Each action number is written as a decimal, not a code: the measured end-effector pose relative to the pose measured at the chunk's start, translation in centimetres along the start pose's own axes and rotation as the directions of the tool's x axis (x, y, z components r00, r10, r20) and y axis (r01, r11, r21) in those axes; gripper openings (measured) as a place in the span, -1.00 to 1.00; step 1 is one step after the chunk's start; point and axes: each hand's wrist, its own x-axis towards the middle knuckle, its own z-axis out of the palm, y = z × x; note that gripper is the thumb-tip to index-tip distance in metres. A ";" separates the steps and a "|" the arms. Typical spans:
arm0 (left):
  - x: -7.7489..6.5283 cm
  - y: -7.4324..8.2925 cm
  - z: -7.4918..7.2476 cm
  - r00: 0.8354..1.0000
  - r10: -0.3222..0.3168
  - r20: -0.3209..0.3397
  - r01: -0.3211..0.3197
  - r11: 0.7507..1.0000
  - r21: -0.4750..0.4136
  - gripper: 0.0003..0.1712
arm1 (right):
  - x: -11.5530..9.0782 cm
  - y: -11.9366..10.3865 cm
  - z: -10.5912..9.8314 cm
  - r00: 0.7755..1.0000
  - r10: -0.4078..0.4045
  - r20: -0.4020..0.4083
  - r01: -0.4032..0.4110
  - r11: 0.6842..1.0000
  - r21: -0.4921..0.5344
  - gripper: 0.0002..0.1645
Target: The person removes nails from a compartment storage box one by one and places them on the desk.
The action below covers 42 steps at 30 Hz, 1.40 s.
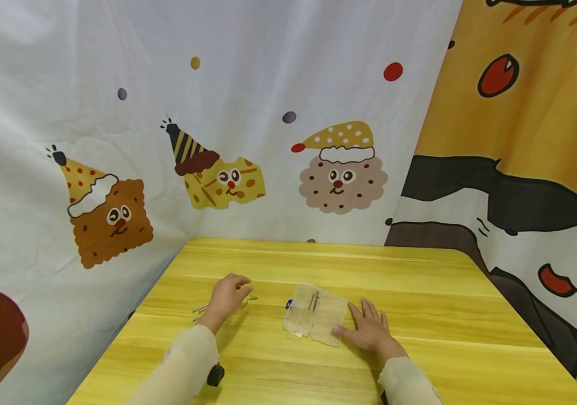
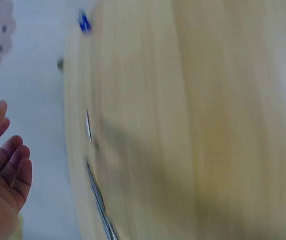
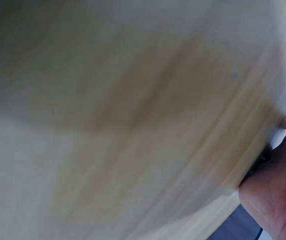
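Observation:
A clear plastic box (image 1: pixel 299 315) lies unfolded on the table, its lid (image 1: pixel 330 319) spread to the right. A few thin metal pieces (image 1: pixel 313 302), like nails, rest in one compartment. My left hand (image 1: pixel 227 298) hovers left of the box with loosely bent fingers and nothing between them. Around and below it lie several slim silver nail-like pieces (image 2: pixel 100 200), pointed at one end and partly hidden by the hand in the head view. My right hand (image 1: pixel 369 332) rests on the table, fingers spread, its thumb on the lid's right edge.
The yellow wood-grain table (image 1: pixel 288 377) reaches back to a printed cloth (image 1: pixel 278 225) hanging behind it. A small blue tab (image 1: pixel 289 304) shows at the box's left side. A black wrist piece (image 1: pixel 215 375) is at the left sleeve.

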 end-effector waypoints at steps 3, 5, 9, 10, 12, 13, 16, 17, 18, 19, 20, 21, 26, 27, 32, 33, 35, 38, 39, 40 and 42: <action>0.6 2.3 1.8 1.000 0.018 0.005 -0.018 0.999 -0.046 -0.73 | -0.1 0.0 0.0 1.000 0.002 -0.003 -0.002 1.000 -0.003 0.15; 0.8 3.7 2.9 1.000 0.022 0.011 -0.021 0.997 -0.078 -0.73 | 0.0 0.0 0.0 1.000 0.004 -0.005 -0.004 1.000 -0.005 0.15; 1.0 6.1 5.2 1.000 0.010 0.021 -0.007 0.990 -0.144 -0.73 | 0.1 0.0 0.0 1.000 0.004 -0.008 -0.004 1.000 -0.007 0.14; 1.0 6.6 5.8 1.000 0.005 0.022 -0.001 0.987 -0.162 -0.74 | 0.2 0.1 0.1 1.000 0.003 -0.008 -0.003 1.000 -0.007 0.14; 1.0 7.7 7.1 1.000 -0.014 0.018 0.017 0.979 -0.201 -0.75 | 0.3 0.1 0.3 1.000 0.000 -0.012 0.000 1.000 0.001 0.15; 1.0 8.2 7.8 1.000 -0.020 0.011 0.022 0.976 -0.216 -0.77 | 0.4 0.2 0.3 1.000 -0.003 -0.016 0.003 1.000 0.007 0.15; 0.9 9.7 9.7 0.998 -0.062 -0.024 0.054 0.966 -0.253 -0.81 | 0.8 0.5 0.7 1.000 -0.006 -0.015 0.007 1.000 0.005 0.17; 0.9 10.1 10.3 0.996 -0.076 -0.039 0.063 0.964 -0.260 -0.82 | 1.0 0.7 0.8 1.000 -0.004 -0.012 0.004 1.000 0.000 0.17; 0.8 10.5 10.9 0.995 -0.089 -0.054 0.072 0.962 -0.264 -0.83 | 1.0 0.7 0.8 1.000 0.000 -0.008 0.000 1.000 -0.007 0.17; 0.7 10.8 11.4 0.993 -0.098 -0.070 0.077 0.963 -0.259 -0.85 | 1.1 0.9 0.9 1.000 0.001 -0.008 -0.001 1.000 -0.014 0.18; 0.6 11.2 11.8 0.991 -0.108 -0.085 0.083 0.964 -0.253 -0.85 | 1.1 0.9 0.9 1.000 0.001 -0.008 -0.001 1.000 -0.011 0.18; 0.4 11.4 12.3 0.988 -0.114 -0.102 0.086 0.965 -0.246 -0.86 | 1.0 0.8 0.8 1.000 0.001 -0.010 -0.001 1.000 -0.005 0.18; -0.5 11.8 13.8 0.972 -0.109 -0.207 0.071 0.980 -0.185 -0.90 | 0.4 0.3 0.4 1.000 0.001 -0.021 -0.001 1.000 0.015 0.14; -0.6 11.8 14.0 0.967 -0.110 -0.229 0.070 0.982 -0.176 -0.91 | 0.3 0.3 0.3 1.000 0.005 -0.019 -0.005 1.000 0.005 0.14; -0.9 10.9 15.4 0.948 -0.148 -0.283 0.114 0.985 -0.133 -0.91 | 0.2 0.1 0.3 1.000 0.011 -0.021 -0.011 1.000 -0.010 0.12; -0.9 10.7 15.7 0.946 -0.161 -0.283 0.130 0.984 -0.124 -0.90 | 0.4 0.4 0.5 1.000 0.010 -0.024 -0.011 1.000 -0.011 0.13; -0.9 10.6 16.0 0.941 -0.187 -0.281 0.164 0.981 -0.103 -0.88 | 0.5 0.6 0.7 1.000 0.011 -0.020 -0.011 1.000 -0.009 0.13; -0.7 10.6 16.2 0.938 -0.216 -0.271 0.205 0.976 -0.067 -0.88 | 0.6 0.8 0.8 1.000 0.006 -0.021 -0.006 1.000 -0.003 0.14; -0.6 10.5 16.3 0.937 -0.227 -0.264 0.220 0.974 -0.057 -0.88 | 0.6 0.8 0.8 1.000 0.005 -0.021 -0.005 1.000 -0.001 0.14; -0.5 10.5 16.2 0.938 -0.230 -0.258 0.228 0.973 -0.035 -0.90 | 0.4 0.5 0.6 1.000 0.004 -0.016 -0.004 1.000 0.002 0.13; -0.3 10.5 16.2 0.943 -0.227 -0.243 0.235 0.972 0.004 -0.93 | 0.4 0.4 0.5 1.000 0.003 -0.015 -0.003 1.000 0.000 0.14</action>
